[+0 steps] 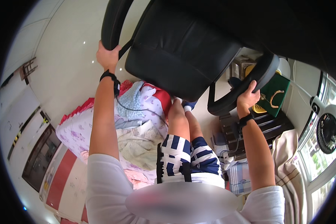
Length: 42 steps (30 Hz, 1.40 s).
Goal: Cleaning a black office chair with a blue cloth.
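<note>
A black leather-look armchair [176, 56] with padded, looped armrests fills the upper middle of the head view. My left hand [108, 56] grips the end of the chair's left armrest [112, 25]. On the other side, my right hand [248, 96] is closed around the right armrest [232, 99], thumb on top. Each wrist carries a black strap. The seat cushion's near edge is above my feet, partly covering them. Dark shadow hides the chair's upper part.
Left of my legs stands a bed with a floral sheet [75, 134], a blue patterned cloth [130, 103] and a crumpled beige blanket [141, 142]. To the right are a dark slatted stand [259, 127], a green board [277, 95], a fan [327, 133] and a curtain [287, 165].
</note>
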Each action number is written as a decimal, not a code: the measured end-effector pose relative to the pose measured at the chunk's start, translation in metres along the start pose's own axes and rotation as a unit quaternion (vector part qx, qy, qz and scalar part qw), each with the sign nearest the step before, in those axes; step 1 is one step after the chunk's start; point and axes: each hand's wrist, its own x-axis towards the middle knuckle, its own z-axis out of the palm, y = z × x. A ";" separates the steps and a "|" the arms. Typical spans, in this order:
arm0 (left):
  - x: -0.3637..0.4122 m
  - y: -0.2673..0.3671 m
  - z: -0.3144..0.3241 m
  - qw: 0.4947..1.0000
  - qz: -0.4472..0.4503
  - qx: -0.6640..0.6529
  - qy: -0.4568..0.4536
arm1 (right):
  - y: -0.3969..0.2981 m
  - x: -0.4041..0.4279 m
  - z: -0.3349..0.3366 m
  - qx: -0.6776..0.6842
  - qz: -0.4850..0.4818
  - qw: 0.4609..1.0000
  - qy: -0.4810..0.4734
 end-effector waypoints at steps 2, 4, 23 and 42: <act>0.000 0.008 0.004 1.000 -0.006 0.011 -0.012 | 0.006 -0.002 -0.001 -0.007 0.027 1.000 -0.003; 0.000 0.019 0.008 1.000 -0.008 0.015 -0.022 | 0.013 0.005 -0.003 0.019 0.018 1.000 -0.013; 0.069 -0.004 0.003 0.998 0.023 -0.031 -0.058 | -0.010 -0.026 0.022 0.026 0.012 1.000 0.000; 0.056 -0.018 -0.004 0.995 0.009 -0.080 -0.064 | -0.036 -0.007 0.016 -0.121 0.023 0.992 -0.025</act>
